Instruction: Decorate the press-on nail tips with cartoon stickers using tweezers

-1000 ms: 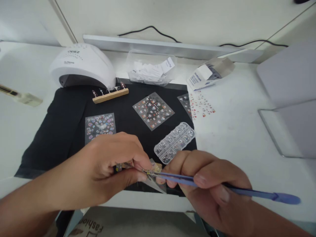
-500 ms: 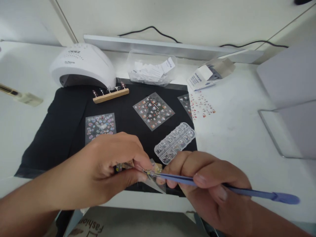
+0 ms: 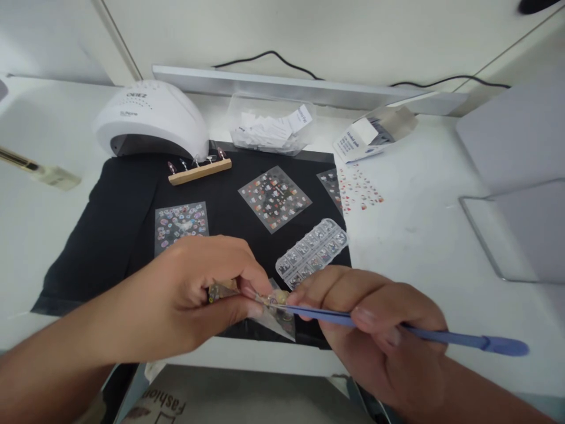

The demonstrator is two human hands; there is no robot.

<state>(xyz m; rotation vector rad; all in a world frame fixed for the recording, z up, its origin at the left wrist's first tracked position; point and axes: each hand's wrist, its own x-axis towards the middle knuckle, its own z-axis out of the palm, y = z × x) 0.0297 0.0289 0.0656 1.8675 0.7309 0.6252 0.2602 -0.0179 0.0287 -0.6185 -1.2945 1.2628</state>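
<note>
On the white tabletop (image 3: 424, 235) lies a black mat (image 3: 123, 224), spread from the left to the centre. At the mat's far left corner stands a white domed lamp (image 3: 152, 118), and just in front of it a wooden strip (image 3: 200, 171) carrying a row of small nail tips. A clear tub of paper slips (image 3: 271, 126) sits behind the mat, with a small open carton (image 3: 375, 134) to its right. Two sticker sheets rest flat on the mat: one at centre (image 3: 274, 197), one to the left (image 3: 180, 222), the latter partly covered by the left hand. A further sheet (image 3: 359, 188) overlaps the mat's right edge. A clear compartment box (image 3: 313, 253) of small stones lies near the mat's front right corner.

Left hand (image 3: 189, 294): fingers closed, pinching a small clear sticker sheet (image 3: 276, 315) held above the mat's near edge.

Right hand (image 3: 375, 324): fingers closed around blue tweezers (image 3: 419, 335), whose tip meets the held sheet just beside the left thumb.
</note>
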